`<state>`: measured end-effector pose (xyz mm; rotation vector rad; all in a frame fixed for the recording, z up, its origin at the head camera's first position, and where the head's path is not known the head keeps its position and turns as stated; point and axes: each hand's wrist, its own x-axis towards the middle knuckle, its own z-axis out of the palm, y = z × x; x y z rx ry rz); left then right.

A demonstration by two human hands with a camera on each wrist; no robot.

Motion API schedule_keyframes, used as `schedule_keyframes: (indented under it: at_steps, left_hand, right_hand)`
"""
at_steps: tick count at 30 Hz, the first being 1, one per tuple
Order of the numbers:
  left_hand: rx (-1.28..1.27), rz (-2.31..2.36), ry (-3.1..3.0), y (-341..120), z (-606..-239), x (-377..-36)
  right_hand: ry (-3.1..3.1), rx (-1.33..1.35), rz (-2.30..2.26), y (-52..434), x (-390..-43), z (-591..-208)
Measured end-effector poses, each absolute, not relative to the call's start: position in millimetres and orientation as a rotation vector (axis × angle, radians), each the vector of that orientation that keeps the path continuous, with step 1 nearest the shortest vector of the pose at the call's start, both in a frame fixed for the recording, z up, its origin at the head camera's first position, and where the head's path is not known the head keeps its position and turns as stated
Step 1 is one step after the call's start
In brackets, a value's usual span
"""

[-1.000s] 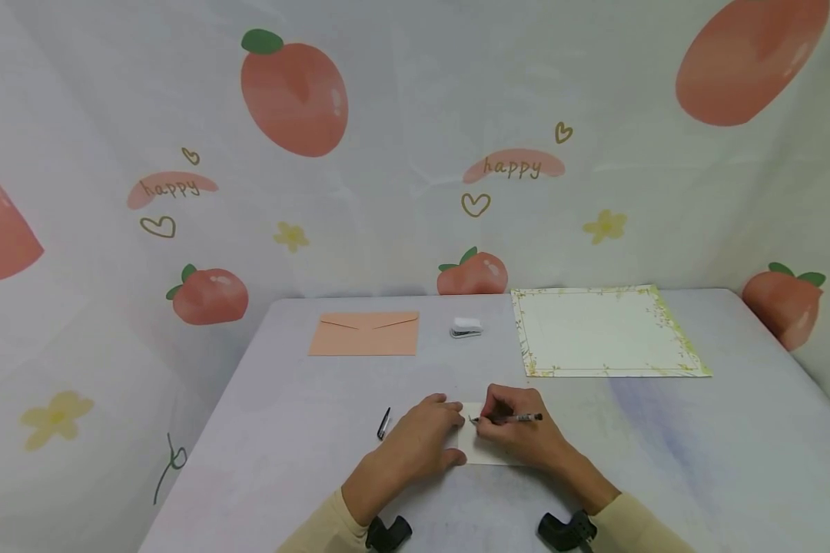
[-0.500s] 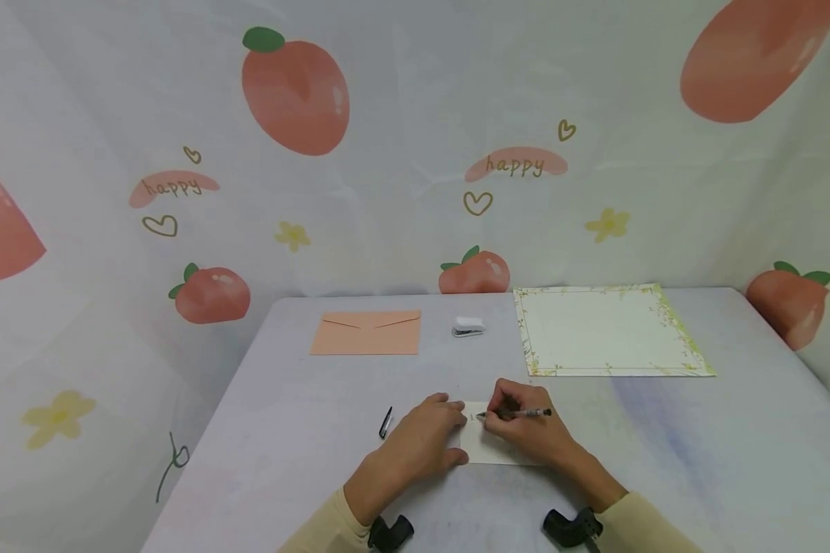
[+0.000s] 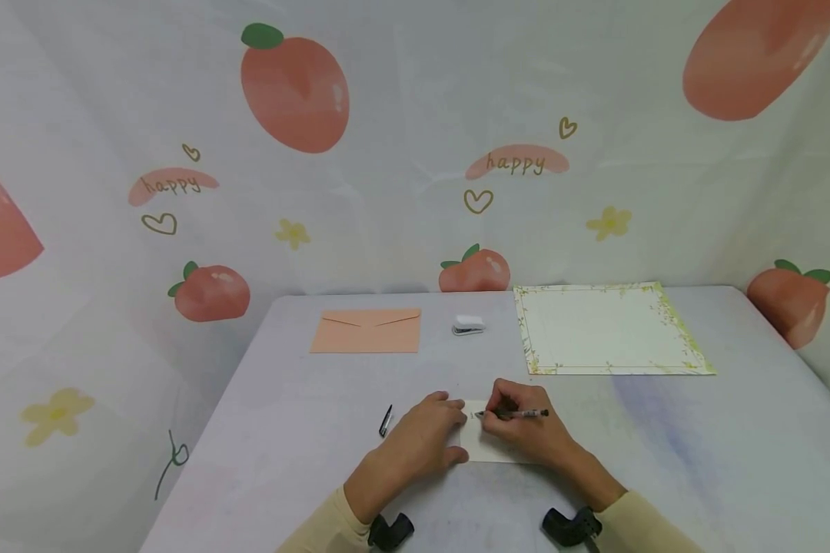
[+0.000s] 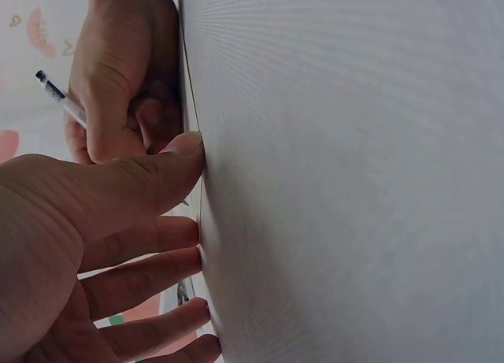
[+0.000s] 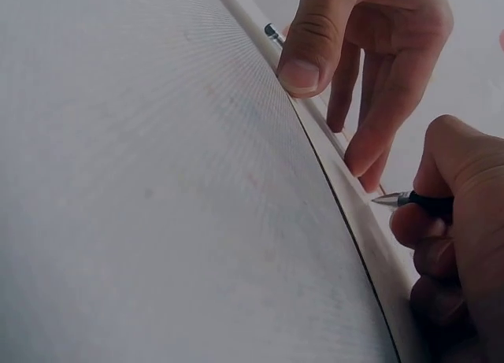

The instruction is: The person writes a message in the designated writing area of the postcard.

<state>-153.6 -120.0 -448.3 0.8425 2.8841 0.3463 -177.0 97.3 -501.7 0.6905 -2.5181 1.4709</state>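
A small cream card (image 3: 487,449) lies flat on the table in front of the person. The right hand (image 3: 529,422) pinches a black-and-clear pen (image 3: 522,414), its tip at the card's upper left, where a small dark mark shows. In the right wrist view the metal pen tip (image 5: 387,198) meets the paper. The left hand (image 3: 422,438) rests with thumb and fingertips on the card's left edge; its fingers are extended and spread in the left wrist view, thumb (image 4: 150,178) at the near edge. Left of that hand lies the black pen cap (image 3: 386,422).
An orange envelope (image 3: 365,332) lies at the back left of the table. Beside it sits a small white stapler (image 3: 468,325). A large sheet with a floral border (image 3: 605,330) lies at the back right. A peach-patterned cloth (image 3: 387,153) hangs behind the table.
The right hand has shifted slightly right along the card with the pen, and a small mark now shows left of the tip. The left hand stays in place on the card.
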Motion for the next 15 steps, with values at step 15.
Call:
schedule_keyframes:
  at_steps: [15]
  left_hand:
    - [0.842, 0.347, 2.887, -119.4, -448.2, -153.3]
  right_hand:
    - [-2.477, 0.688, 1.463, 99.0, -177.4, -504.8]
